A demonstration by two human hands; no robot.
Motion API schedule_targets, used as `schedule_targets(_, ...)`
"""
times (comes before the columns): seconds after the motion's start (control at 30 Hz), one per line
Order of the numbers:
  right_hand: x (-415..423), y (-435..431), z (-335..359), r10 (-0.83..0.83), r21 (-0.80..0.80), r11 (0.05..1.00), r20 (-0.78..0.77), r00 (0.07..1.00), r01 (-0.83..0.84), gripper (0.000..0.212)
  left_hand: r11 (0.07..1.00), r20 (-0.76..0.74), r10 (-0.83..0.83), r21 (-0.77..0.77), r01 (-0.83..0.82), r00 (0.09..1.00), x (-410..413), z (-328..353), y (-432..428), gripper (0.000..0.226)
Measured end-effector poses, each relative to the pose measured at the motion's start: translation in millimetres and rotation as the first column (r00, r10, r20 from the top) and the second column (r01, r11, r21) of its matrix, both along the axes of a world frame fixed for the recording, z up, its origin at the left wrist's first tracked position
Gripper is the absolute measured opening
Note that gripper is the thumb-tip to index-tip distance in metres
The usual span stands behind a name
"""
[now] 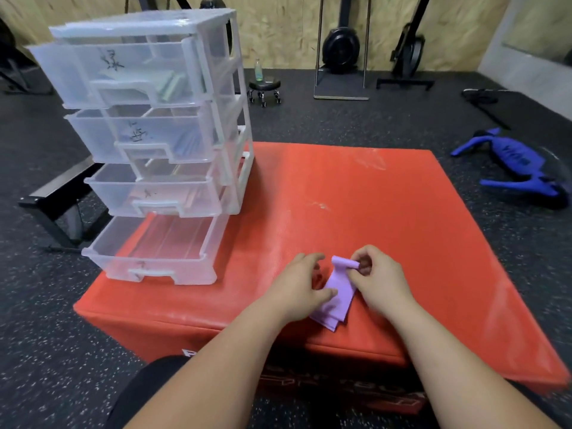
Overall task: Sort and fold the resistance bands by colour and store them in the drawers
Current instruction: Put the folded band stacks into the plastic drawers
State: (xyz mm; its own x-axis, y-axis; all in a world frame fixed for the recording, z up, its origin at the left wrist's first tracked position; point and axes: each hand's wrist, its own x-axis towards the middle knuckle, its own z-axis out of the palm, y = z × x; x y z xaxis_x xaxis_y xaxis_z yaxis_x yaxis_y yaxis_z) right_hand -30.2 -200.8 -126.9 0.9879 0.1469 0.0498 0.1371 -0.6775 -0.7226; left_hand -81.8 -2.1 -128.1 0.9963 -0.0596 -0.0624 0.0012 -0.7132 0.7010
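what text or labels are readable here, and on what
Nothing reads clearly enough to quote.
Drawers: one dark handwritten mark on each front, too blurred to read.
Red box, front face: white lettering, partly hidden and blurred, unreadable.
Blue object at far right: white letters, too blurred.
Purple band: no print seen.

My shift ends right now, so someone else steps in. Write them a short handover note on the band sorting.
Right hand pinches the upper end of the purple flat resistance band, partly folded on the red padded box. Left hand touches its left edge; grip unclear.
Clear plastic four-drawer unit stands on the box, all drawers pulled out.
Done: green folded bands in the top drawer, bluish ones in the second drawer.
Left: finish folding the purple band, store it.
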Motion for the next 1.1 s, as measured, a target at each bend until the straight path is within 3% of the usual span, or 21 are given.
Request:
schedule_targets(0.07,-4.5,6.5,12.6,0.086,0.214,0.973,-0.019,0.996,-0.080,0.026,0.981,0.024,0.080,-0.177,-0.075,0.997,1.1,5.3,-2.0,0.064)
schedule_targets(0.17,-12.3,12.8,27.4,0.212,0.513,0.845,-0.066,0.975,-0.149,0.022,0.921,0.076,0.183,-0.363,-0.144,0.980,3.8,16.4,1.3,0.028)
schedule_targets(0.23,-15.5,14.2,32.0,0.209,0.601,0.791,-0.081,0.974,-0.120,0.025,0.880,0.068,0.207,-0.449,-0.156,0.976,1.4,24.8,4.5,0.015)
schedule_targets(0.37,-23.6,21.1,37.3,0.264,0.720,0.692,-0.180,0.948,-0.056,0.030,0.823,0.071,0.221,-0.548,-0.147,0.973,-8.3,37.3,9.6,0.010)
schedule_targets(0.47,-30.7,31.7,34.5,0.368,0.664,0.728,-0.167,0.914,-0.172,0.023,0.786,0.100,0.292,-0.592,-0.179,0.951,-16.9,46.6,19.9,0.009)
schedule_targets(0.6,-35.5,62.6,47.4,0.336,0.610,0.764,-0.094,0.937,-0.213,0.012,0.720,0.106,0.427,-0.640,-0.267,0.898,-30.3,58.4,44.3,0.009)
schedule_targets(0.67,-34.7,86.4,60.8,0.339,0.584,0.774,-0.056,0.939,-0.245,0.010,0.695,0.123,0.503,-0.646,-0.316,0.855,-37.9,63.6,62.1,0.012)
schedule_targets(0.83,-25.4,157.1,95.7,0.474,0.351,0.816,0.047,0.879,-0.459,0.007,0.620,0.142,0.697,-0.612,-0.491,0.703,-62.1,69.5,119.3,0.014)
schedule_targets(1.0,-9.8,236.6,121.2,0.582,0.065,0.812,-0.026,0.812,-0.580,0.004,0.475,0.061,0.845,-0.543,-0.693,0.532,-92.3,58.5,182.2,0.021)
schedule_targets(1.1,-8.7,278.4,129.4,0.645,0.109,0.764,-0.171,0.745,-0.636,0.007,0.422,0.034,0.882,-0.502,-0.755,0.471,-108.8,51.1,209.1,0.020)
